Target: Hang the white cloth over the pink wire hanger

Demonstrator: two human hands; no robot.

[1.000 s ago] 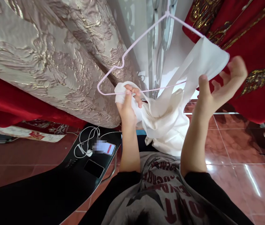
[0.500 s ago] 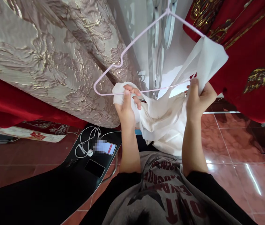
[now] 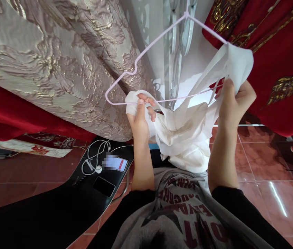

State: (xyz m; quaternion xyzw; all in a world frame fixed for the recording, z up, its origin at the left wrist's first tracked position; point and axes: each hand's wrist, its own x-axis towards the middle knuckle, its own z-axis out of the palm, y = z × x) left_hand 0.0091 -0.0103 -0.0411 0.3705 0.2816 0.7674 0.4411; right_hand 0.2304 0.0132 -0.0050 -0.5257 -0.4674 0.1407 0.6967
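A thin pale-pink clothes hanger [image 3: 160, 35] is held up in front of me. Its right arm runs into a sheer white garment [image 3: 188, 148], which covers that end and drapes down towards my lap. My left hand [image 3: 140, 121] is closed around the lower bar near the left corner, with part of the white fabric wrapped over its fingers. The hanger's left corner is bare. At the right end, my right hand [image 3: 234, 102] pinches the garment just below the covered corner; its fingertips are partly hidden by the cloth.
Embossed beige-gold fabric [image 3: 58, 62] hangs close on the left. Red cloth with gold sequins [image 3: 289, 69] hangs at right. White metalwork [image 3: 173, 62] stands behind the hanger. A black seat [image 3: 79, 197] at lower left holds a lit phone [image 3: 122, 164], a dark phone [image 3: 104, 186] and white earphones [image 3: 98, 169].
My right hand has moved outward to the right along the garment, pulling the fabric further over the hanger's right end. My left hand has stayed nearly still.
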